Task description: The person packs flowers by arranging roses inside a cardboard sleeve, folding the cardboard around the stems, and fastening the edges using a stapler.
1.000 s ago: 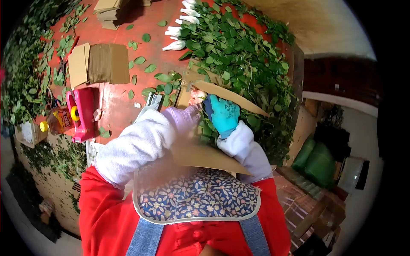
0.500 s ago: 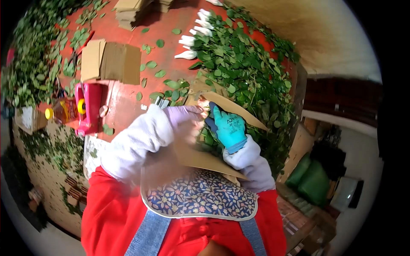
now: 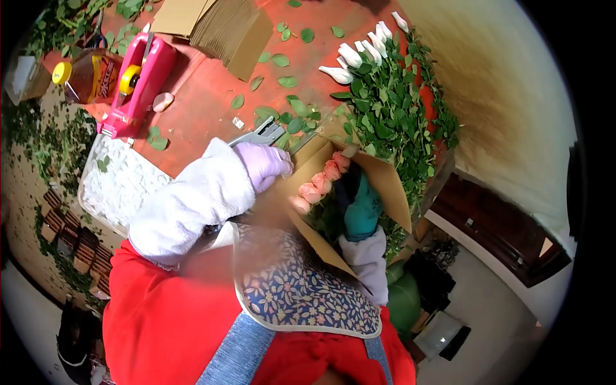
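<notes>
Right grip [image 3: 363,208] sits between cardboard flaps [image 3: 389,186] beside pink roses [image 3: 323,183].

The fingertips of my teal-gloved right hand [image 3: 363,206] disappear behind the folded brown cardboard wrap [image 3: 387,187], a brownish blur smears my blue floral cloth apron [image 3: 301,289], and the top edge crops the brown cardboard stack [image 3: 228,32].

Red surface [image 3: 199,93] here, coral-pink roses [image 3: 322,183] in tan cardboard [image 3: 389,186], a lavender glove [image 3: 261,165], a teal glove [image 3: 363,208], and look, a navy apron [image 3: 301,285] covered in pale flowers, white-edged, plus a hot-pink plastic dispenser [image 3: 142,80] with a yellow wheel [image 3: 129,79]!
</notes>
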Demonstrator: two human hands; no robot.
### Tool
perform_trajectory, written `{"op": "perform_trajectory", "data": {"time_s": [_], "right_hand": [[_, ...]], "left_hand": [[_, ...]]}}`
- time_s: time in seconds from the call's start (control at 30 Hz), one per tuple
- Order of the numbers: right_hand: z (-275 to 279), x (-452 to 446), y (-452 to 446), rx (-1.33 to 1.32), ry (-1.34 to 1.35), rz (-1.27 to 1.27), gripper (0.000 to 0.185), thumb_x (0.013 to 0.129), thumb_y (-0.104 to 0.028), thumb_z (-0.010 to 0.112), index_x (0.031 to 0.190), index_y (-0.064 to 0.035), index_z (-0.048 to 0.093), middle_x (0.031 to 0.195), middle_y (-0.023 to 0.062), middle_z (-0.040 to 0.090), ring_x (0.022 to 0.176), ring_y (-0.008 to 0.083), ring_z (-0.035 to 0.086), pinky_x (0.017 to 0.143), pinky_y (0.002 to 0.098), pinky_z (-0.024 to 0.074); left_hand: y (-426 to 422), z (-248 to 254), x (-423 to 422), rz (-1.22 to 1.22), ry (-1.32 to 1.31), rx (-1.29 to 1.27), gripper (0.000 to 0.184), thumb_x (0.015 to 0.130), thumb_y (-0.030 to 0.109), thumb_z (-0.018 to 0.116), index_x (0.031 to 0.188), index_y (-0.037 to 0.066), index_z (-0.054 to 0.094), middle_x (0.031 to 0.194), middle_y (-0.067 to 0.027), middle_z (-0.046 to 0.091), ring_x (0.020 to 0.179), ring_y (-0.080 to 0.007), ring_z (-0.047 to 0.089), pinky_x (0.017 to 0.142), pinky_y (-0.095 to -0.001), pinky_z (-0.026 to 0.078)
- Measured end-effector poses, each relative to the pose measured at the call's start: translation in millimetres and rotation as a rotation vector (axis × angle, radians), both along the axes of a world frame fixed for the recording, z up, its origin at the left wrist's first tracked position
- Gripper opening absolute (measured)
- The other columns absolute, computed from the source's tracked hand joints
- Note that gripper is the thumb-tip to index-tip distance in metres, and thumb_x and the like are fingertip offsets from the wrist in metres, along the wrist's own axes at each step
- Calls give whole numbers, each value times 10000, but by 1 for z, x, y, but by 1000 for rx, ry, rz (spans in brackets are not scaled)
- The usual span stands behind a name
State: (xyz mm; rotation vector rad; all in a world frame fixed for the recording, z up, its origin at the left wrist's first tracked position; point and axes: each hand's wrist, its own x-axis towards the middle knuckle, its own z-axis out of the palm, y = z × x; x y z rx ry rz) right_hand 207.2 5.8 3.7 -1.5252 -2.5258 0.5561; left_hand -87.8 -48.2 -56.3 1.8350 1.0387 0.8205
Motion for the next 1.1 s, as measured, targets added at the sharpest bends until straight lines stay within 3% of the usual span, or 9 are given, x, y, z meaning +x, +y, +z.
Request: {"op": "perform_trajectory", "data": {"time_s": [0.07,0.27,0.5,0.53,0.57,0.7,0.8,1.03,1.1], "right_hand": [[6,-6,0,140,-160,73,460,891,-191,616,1305,-20,514,1205,128,624,1062,282,620,869,353,495],[-4,-24,-4,-66,136,-30,267,967,-112,421,1187,-2,527,1088,63,588,976,203,569,899,333,454],[5,-25,-6,-239,138,-71,356,886,-26,538,1241,-9,522,1079,88,634,946,218,621,843,322,489],[5,-23,-6,-259,137,-87,376,874,-13,555,1248,-10,522,1077,91,641,942,220,628,834,321,494],[5,-21,-6,-281,147,-117,397,863,-1,572,1256,-11,521,1076,95,647,938,223,636,826,319,499],[5,-12,-8,-395,429,-431,490,816,48,639,1287,-15,518,1071,108,674,921,231,665,794,313,519],[20,-15,-5,-309,-110,-115,476,900,-28,520,1365,6,425,1255,138,575,1085,251,598,929,360,470],[12,-6,-10,-323,-71,-248,475,869,27,541,1336,-5,455,1171,111,610,1023,209,611,907,331,467],[7,6,-10,-197,-87,-180,660,789,2,659,1403,-50,423,746,56,615,635,179,599,618,288,488]], "left_hand": [[1,9,5,-27,23,-40,289,727,9,562,988,91,656,1048,-76,645,925,-297,632,780,-372,519],[1,7,14,-11,14,-15,262,710,22,586,948,92,670,1034,-57,654,904,-281,642,744,-367,521],[-17,-3,-14,68,-2,-87,223,702,39,593,908,99,655,1018,-46,642,859,-289,629,733,-385,515],[-19,-8,-17,42,29,-107,194,761,132,567,939,149,644,954,-27,635,859,-268,639,706,-382,523],[-21,-4,-22,23,39,-159,175,718,56,596,884,89,642,1019,-42,638,858,-285,624,717,-383,513],[-35,-16,-30,24,-121,-147,198,716,38,589,897,93,645,1026,-48,640,845,-286,629,703,-373,520],[-40,-20,-34,-33,-140,-192,214,692,31,592,892,90,641,1022,-44,640,826,-286,633,669,-387,520],[-36,-30,-29,-91,-196,-250,188,695,58,604,879,92,624,1005,-40,631,752,-287,618,613,-397,499],[-33,-31,-26,-89,-219,-214,190,699,64,607,885,96,627,997,-38,628,744,-287,615,607,-395,496]]}}
